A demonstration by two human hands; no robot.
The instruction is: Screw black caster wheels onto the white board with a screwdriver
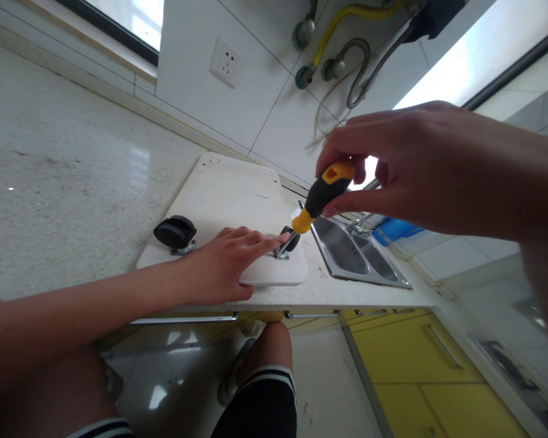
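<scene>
A person's right hand (383, 167) grips a yellow-and-black screwdriver (322, 196) over a white board (242, 198) lying on a speckled tabletop (68, 176). The fingers and thumb close around the handle near its upper end, the tool tilted with its metal shaft slanting down to the metal mount (281, 255) of a black caster (294, 241) near the board's right corner. Whether the tip sits in a screw is too small to tell.

The left hand (223, 261) lies open, palm down, across the near part of the board, holding nothing in its palm. Its fingers stretch toward the same caster, the index fingertip right by the shaft; whether finger and metal touch cannot be made out. The thumb lies along the board's near edge.

A second black caster (175, 231) stands on the board to the left of that hand, beside the forearm. Small holes dot the board's far corners. To the right, a double-basin steel sink (342, 249) is set into the tabletop; a white wall socket (226, 62) and a yellow hose (335, 27) are on the tiled wall behind.
</scene>
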